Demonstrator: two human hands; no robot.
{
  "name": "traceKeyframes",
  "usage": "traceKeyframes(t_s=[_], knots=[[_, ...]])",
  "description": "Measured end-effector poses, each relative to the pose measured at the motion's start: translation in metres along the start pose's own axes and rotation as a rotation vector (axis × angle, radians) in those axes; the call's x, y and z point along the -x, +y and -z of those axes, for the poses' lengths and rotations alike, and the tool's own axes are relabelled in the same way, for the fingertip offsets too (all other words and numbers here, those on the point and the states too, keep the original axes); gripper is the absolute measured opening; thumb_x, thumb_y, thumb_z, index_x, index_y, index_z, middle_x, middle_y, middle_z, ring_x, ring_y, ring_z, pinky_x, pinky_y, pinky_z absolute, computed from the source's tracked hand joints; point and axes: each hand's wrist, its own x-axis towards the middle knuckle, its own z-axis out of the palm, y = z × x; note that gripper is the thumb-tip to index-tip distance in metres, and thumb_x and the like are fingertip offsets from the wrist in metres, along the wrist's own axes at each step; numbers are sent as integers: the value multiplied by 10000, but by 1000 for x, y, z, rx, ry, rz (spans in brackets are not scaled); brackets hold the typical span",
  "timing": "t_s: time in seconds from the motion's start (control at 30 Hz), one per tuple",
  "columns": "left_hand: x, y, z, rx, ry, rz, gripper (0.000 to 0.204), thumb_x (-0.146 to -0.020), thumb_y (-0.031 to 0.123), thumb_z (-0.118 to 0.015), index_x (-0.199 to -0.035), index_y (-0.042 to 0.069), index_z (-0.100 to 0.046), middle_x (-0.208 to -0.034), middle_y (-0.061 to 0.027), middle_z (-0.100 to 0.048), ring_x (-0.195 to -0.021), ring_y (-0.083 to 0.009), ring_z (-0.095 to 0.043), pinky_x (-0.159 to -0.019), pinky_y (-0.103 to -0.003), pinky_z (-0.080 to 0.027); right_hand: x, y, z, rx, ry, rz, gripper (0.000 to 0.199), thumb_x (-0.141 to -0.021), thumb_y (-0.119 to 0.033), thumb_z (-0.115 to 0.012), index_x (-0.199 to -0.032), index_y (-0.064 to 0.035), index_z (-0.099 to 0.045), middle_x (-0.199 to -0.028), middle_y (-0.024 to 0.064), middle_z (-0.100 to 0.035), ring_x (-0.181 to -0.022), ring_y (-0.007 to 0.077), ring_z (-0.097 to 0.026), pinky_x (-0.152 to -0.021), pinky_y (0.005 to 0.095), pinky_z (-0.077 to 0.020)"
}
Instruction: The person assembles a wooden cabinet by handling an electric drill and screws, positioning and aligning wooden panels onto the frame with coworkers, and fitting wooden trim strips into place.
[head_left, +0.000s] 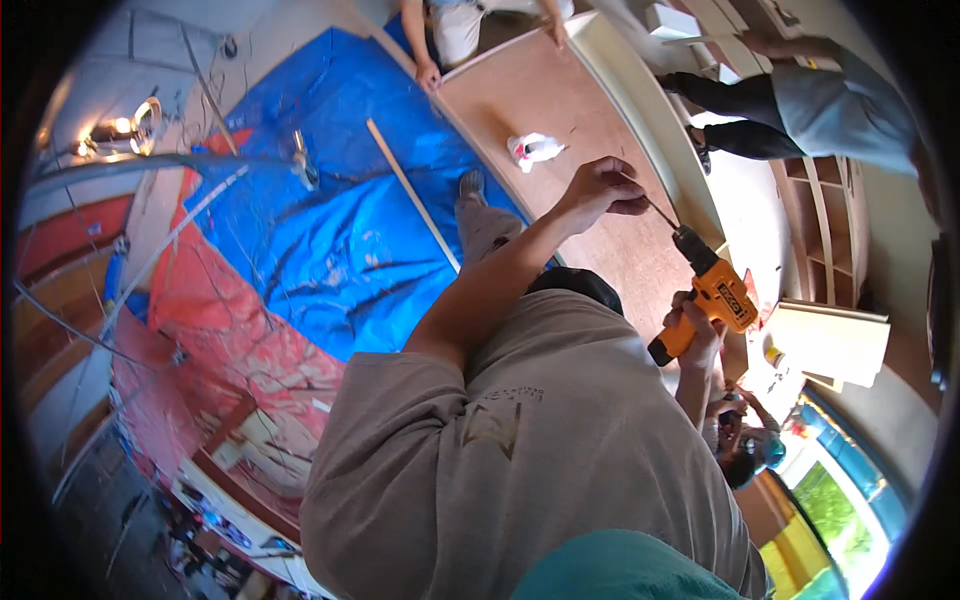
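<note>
Two hands work an orange drill (712,292), and both belong to a co-worker in a grey shirt (520,440); the wearer's own hands are out of view. One hand (700,325) is clenched round the drill's handle, with the body of the tool just above that grip. The other hand (600,188) pinches the thin bit (662,213) beyond the chuck, away from the handle. Past the pinch lies a brown board (560,100) with a white rag (535,148) on it. The drill looks rigid and fairly heavy, its weight low in the handle, so the handle is the sound place to hold. The bit is probably slick and sharp, best pinched lightly.
</note>
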Motion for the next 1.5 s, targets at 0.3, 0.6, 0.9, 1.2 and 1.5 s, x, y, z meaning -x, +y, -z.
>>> traceKeyframes(t_s=[0.3,0.6,0.9,1.2,1.5], knots=[[8,-51,45,124,37,94,216,-935,-9,-713,-1111,7,-587,-972,-168,-722,-879,-289,-762,-815,-414,-674,-19,-4,30,325,-85,-82,427,-828,-2,-699,-1239,29,-584,-938,171,-701,-671,209,-665,-627,340,-567],[-22,-27,9,2,96,112,328,-948,19,-707,-1241,54,-563,-969,-150,-715,-844,-258,-749,-779,-386,-663,-10,8,32,299,-67,14,359,-875,-32,-753,-1224,-37,-669,-1032,61,-733,-888,145,-684,-750,301,-587],[-49,7,-58,-398,-24,114,390,-951,-11,-691,-1309,19,-538,-1018,-102,-683,-888,-233,-736,-807,-357,-669,-6,42,29,98,193,57,283,-872,-292,-792,-1054,-85,-727,-879,32,-730,-715,134,-681,-684,312,-567],[-63,13,-101,-518,-105,11,477,-970,32,-694,-1407,18,-505,-1021,-86,-671,-936,-221,-725,-837,-364,-653,-19,58,8,-672,67,49,370,-876,-116,-724,-1205,-16,-590,-840,76,-658,-641,154,-629,-627,294,-535],[-60,13,-132,-613,-240,20,199,-1045,183,-632,-1123,0,-637,-1010,-118,-713,-919,-225,-743,-823,-375,-655,-35,82,0,-1109,-167,23,339,-849,-152,-728,-1142,-42,-597,-731,42,-609,-580,141,-585,-599,332,-537]])
